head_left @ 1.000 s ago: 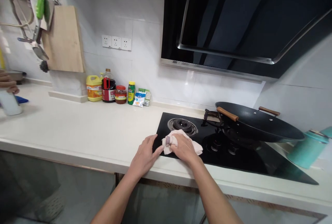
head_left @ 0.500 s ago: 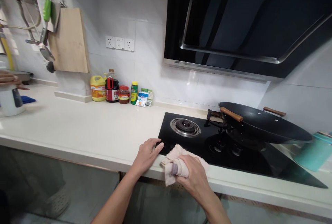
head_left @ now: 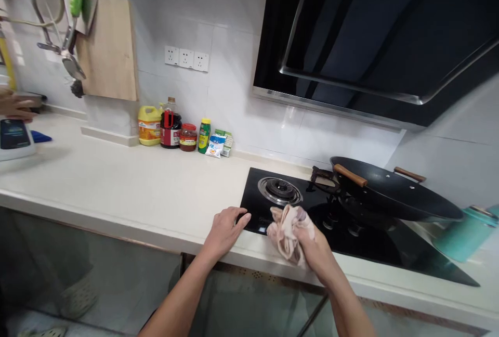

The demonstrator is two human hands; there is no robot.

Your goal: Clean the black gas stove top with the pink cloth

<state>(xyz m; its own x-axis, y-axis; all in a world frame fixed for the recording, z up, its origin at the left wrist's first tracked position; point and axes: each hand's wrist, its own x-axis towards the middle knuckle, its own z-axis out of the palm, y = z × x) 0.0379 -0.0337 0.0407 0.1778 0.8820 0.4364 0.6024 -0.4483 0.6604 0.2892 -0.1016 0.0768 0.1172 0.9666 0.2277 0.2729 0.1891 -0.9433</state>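
Observation:
In my right hand is a crumpled pale pink cloth, bunched over the front edge of the black gas stove. My left hand rests on the white countertop, its fingers apart and its fingertips at the stove's left front corner; nothing is in it. Beyond the cloth lies a bare round burner. A black wok with wooden handles sits over the right side of the stove, hiding what is beneath it.
At far left another person's hand is on a white bottle, beside a blue cloth. Several condiments, including a soy sauce bottle, line the wall. A teal container stands right; a range hood overhangs the stove.
My right hand has moved the cloth right and bunched it up more, off the counter's front edge. My left hand has barely moved. The other person's bottle has turned, showing its dark label.

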